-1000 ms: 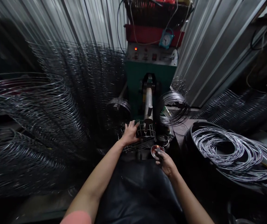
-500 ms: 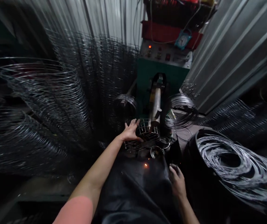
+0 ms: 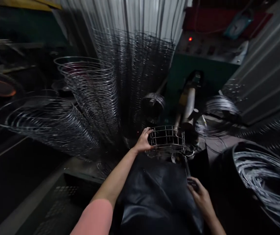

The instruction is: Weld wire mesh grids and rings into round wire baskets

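A round wire basket (image 3: 168, 138) with an open grid wall sits in front of the machine's metal arm (image 3: 190, 104). My left hand (image 3: 143, 141) grips its left side, thumb low and fingers at the upper rim. Lower right, my right hand (image 3: 202, 194) is closed around a dark handle (image 3: 193, 183). A thin bar (image 3: 187, 168) runs up from near that hand toward a shiny round metal piece (image 3: 176, 158) below the basket. A black apron (image 3: 159, 192) covers my lap between both arms.
Tall stacks of wire rings (image 3: 88, 88) stand on the left. Wire coils lie in a dark drum (image 3: 240, 182) on the right, with another coil (image 3: 220, 107) by the machine. Ahead is a green machine (image 3: 208, 67) with a red light; a dark crate (image 3: 64, 195) sits lower left.
The view has swung left, so everything sits further right. Sparks near my lap are gone. The basket is more upright and level, with my left hand closed on its side.
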Demonstrator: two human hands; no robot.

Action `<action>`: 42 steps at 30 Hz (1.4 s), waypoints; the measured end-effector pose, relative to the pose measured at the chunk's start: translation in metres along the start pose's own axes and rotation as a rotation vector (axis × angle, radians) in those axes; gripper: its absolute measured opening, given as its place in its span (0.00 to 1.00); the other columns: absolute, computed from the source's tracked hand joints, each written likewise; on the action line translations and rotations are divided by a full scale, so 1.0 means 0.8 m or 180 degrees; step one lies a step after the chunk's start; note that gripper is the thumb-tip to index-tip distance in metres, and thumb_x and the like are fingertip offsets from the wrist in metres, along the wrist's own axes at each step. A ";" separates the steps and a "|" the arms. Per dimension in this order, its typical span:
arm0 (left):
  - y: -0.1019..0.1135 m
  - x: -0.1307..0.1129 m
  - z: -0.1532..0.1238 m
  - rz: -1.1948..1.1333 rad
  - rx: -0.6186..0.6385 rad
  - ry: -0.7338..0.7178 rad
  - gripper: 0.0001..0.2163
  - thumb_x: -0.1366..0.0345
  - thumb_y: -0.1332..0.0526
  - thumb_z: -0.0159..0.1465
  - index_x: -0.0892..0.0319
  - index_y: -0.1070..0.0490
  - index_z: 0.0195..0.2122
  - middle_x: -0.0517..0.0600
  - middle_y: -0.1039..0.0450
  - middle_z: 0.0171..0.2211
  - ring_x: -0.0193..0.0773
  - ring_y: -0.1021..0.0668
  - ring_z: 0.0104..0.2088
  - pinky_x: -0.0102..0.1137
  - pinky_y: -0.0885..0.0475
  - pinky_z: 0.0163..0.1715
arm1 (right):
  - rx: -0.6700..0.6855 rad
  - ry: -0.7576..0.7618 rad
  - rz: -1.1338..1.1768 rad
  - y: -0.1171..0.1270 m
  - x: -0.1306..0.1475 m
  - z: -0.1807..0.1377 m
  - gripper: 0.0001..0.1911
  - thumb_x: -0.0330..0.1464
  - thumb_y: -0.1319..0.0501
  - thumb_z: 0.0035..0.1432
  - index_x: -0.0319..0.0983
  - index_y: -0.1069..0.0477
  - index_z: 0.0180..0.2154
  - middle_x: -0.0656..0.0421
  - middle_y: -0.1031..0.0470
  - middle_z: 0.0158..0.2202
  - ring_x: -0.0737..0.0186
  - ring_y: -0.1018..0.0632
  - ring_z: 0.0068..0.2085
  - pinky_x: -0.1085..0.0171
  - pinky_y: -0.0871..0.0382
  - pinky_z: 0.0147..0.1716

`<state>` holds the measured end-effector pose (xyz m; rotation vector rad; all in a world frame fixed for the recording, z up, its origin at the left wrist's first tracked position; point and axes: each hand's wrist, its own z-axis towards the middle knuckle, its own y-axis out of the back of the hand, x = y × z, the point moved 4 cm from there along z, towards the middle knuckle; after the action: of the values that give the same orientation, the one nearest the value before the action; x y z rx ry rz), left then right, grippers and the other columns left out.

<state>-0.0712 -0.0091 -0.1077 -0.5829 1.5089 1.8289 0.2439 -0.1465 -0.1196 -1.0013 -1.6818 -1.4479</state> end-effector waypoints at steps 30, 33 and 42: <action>-0.031 -0.104 0.001 0.0825 0.0834 -0.0748 0.41 0.59 0.29 0.40 0.58 0.41 0.57 0.62 0.47 0.62 0.60 0.45 0.62 0.54 0.48 0.59 | 0.0883 0.1371 -0.2624 -0.042 0.133 0.090 0.20 0.22 0.44 0.52 0.42 0.27 0.46 0.55 0.25 0.43 0.60 0.23 0.40 0.67 0.33 0.37; -0.028 -0.100 0.011 0.0784 0.0757 -0.0771 0.41 0.59 0.29 0.40 0.57 0.41 0.57 0.62 0.46 0.61 0.59 0.44 0.62 0.54 0.47 0.59 | 0.0842 0.1402 -0.2700 -0.042 0.139 0.101 0.19 0.24 0.44 0.53 0.43 0.27 0.46 0.56 0.25 0.42 0.61 0.23 0.40 0.68 0.33 0.36; -0.024 -0.099 0.030 0.0588 0.0641 -0.0932 0.39 0.54 0.29 0.40 0.59 0.38 0.54 0.61 0.42 0.58 0.56 0.39 0.59 0.49 0.40 0.57 | 0.0670 0.1440 -0.2735 -0.039 0.151 0.116 0.15 0.26 0.42 0.56 0.44 0.27 0.44 0.58 0.24 0.44 0.60 0.23 0.42 0.67 0.34 0.37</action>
<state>-0.0022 -0.0016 -0.0584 -0.0765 1.5590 1.7775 0.1588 -0.0432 -0.0403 0.2281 -1.9290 -1.7699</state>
